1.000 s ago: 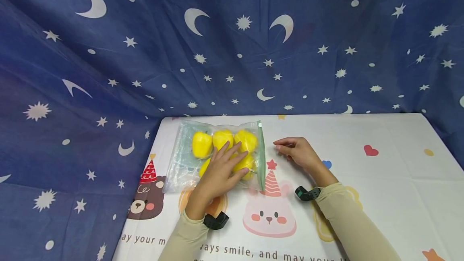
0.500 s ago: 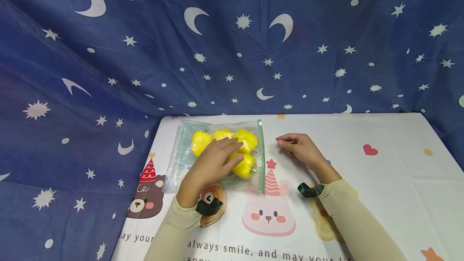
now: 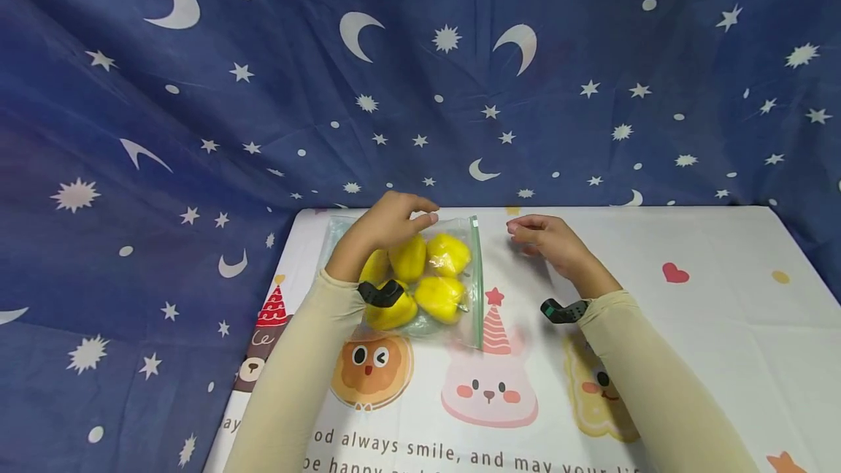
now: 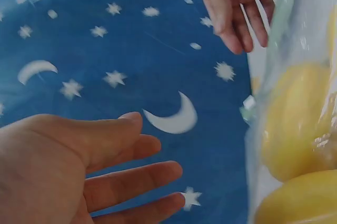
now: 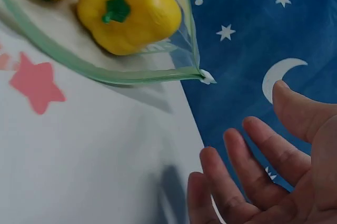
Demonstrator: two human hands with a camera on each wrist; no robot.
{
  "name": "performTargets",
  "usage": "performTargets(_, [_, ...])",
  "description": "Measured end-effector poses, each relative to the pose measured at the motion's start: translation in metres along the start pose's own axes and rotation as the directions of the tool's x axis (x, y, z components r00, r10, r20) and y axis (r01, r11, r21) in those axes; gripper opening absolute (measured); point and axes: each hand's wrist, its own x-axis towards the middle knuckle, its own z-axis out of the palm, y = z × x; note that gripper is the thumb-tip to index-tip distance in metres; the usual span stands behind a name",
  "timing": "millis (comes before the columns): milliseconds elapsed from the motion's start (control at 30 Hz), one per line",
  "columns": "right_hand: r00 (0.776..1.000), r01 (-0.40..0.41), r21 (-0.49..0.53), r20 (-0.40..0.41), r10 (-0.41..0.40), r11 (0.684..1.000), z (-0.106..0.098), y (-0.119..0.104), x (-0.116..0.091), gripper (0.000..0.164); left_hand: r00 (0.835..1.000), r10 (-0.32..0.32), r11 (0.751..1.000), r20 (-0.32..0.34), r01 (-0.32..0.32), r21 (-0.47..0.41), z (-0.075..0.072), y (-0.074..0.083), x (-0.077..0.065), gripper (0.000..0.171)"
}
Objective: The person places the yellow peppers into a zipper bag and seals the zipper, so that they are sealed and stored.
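A clear zip bag (image 3: 427, 328) with a green zip edge (image 3: 478, 283) lies on the table, holding several yellow bell peppers (image 3: 439, 298). My left hand (image 3: 386, 223) is over the bag's far side, fingers loosely extended with nothing between them; the forearm hides the bag's left part. Right of the zip edge my right hand (image 3: 552, 243) hovers, fingers loosely bent and holding nothing. The right wrist view shows a pepper with a green stem (image 5: 117, 10) and a white slider (image 5: 208, 76) at the zip's corner, near the right fingertips (image 5: 209, 155).
A white printed tablecloth (image 3: 716, 371) with cartoon animals and lettering covers the table. Behind and to the left hangs a blue curtain (image 3: 407, 79) with moons and stars, meeting the table's back edge. Dark bands (image 3: 565, 311) with small devices sit on both wrists.
My left hand has slid off the peppers toward the bag's far edge, uncovering the near ones. The right hand has shifted slightly away toward the back. The bag stays where it was.
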Motion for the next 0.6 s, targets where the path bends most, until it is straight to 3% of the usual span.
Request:
performTargets(333, [0.985,-0.169,0.138,0.069,0.16,0.976,0.011,-0.004,0.029,0.054,0.985,-0.091,0.976,0.146,0.118,-0.185,0.019,-0.033,0.061,0.036])
performTargets(600, [0.978,-0.207,0.184,0.023,0.206,0.961,0.03,-0.004,0.043,0.045,0.953,-0.18,0.931,0.245,0.246,-0.27,0.039,-0.048,0.089,0.036])
